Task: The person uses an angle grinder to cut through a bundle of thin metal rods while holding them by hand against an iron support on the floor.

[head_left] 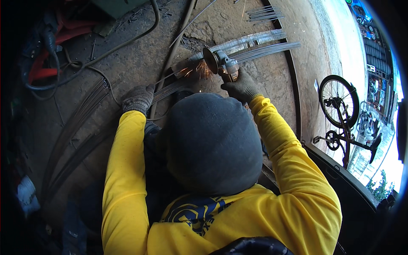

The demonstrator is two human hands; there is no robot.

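My right hand (241, 86), in a dark work glove, is closed around an angle grinder (230, 68). The grinder's round disc (210, 60) stands on edge against thin metal rods, and orange sparks (204, 70) spray from beneath it. To the left, my left hand (138, 98), in a grey knit glove, is closed on the near end of the thin metal rods (170, 89); its fingertips are partly hidden. The rods continue past the disc as a fanned bundle (267, 52) on the right. A flat metal bar (255, 40) lies just beyond them. Both my sleeves are yellow.
More long rods (85, 106) lie on the floor at left. A hose (174, 51) and a cable (127, 49) cross the ground near red-and-blue equipment (42, 63). Short cut rods (264, 13) lie at the far side. A metal rail (292, 80) and a bicycle (340, 106) are at right.
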